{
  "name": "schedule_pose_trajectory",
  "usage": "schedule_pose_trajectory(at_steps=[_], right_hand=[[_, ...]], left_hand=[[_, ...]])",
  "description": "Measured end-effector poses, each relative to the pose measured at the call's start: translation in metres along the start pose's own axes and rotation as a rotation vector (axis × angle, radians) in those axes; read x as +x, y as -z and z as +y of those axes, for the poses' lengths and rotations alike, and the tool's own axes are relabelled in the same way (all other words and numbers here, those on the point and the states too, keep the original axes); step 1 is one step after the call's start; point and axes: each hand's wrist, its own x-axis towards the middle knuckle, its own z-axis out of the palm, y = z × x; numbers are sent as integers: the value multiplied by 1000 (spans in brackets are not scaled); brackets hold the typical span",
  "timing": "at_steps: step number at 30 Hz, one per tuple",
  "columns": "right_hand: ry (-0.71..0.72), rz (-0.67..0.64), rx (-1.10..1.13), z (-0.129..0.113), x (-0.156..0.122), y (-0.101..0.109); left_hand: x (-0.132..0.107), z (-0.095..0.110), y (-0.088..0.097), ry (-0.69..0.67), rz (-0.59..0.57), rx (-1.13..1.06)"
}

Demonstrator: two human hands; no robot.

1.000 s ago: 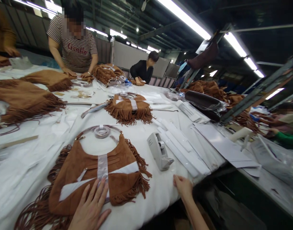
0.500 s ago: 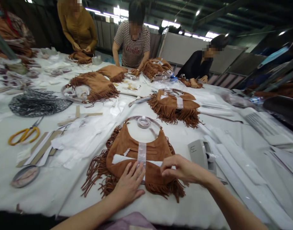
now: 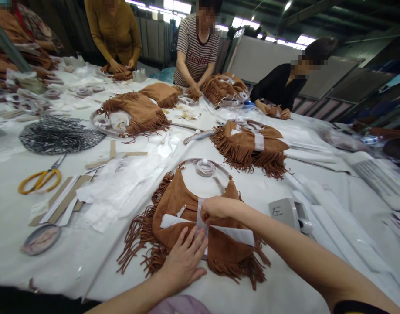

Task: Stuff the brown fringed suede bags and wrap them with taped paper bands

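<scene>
A brown suede fringed bag (image 3: 174, 209) lies on the white table in front of me, with a white paper band (image 3: 239, 235) across it and a clear tape strip (image 3: 200, 207) running down its middle. My left hand (image 3: 183, 261) lies flat on the lower part of the bag, fingers spread. My right hand (image 3: 216, 210) is curled, fingertips pressed on the tape where it crosses the paper band. The bag's wrapped strap loop (image 3: 205, 167) lies above.
A grey tape dispenser (image 3: 289, 213) stands right of the bag. Another fringed bag (image 3: 250, 146) lies beyond, more bags (image 3: 141, 111) further off. Yellow scissors (image 3: 39, 179), paper scraps and card strips lie left. Three people work at the table's far side.
My right hand came from the table edge by the dispenser onto the bag's tape. The view swung left and down. My left hand stayed on the bag.
</scene>
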Motion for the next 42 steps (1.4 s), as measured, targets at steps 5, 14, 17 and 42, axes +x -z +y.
schedule_pose_trajectory(at_steps=[5,14,17,42], right_hand=[[213,-196,197,-19,-29,28],[-16,-131,-150,-7,20,4],[-55,-110,-231,-3,38,-3],[-200,260,-221,58,34,-8]], left_hand=[[0,-2,3,-6,-2,-27],[1,-4,-2,-4,-15,-50],[1,-4,-3,-5,-12,-53],[2,-3,-7,25,-29,-64]])
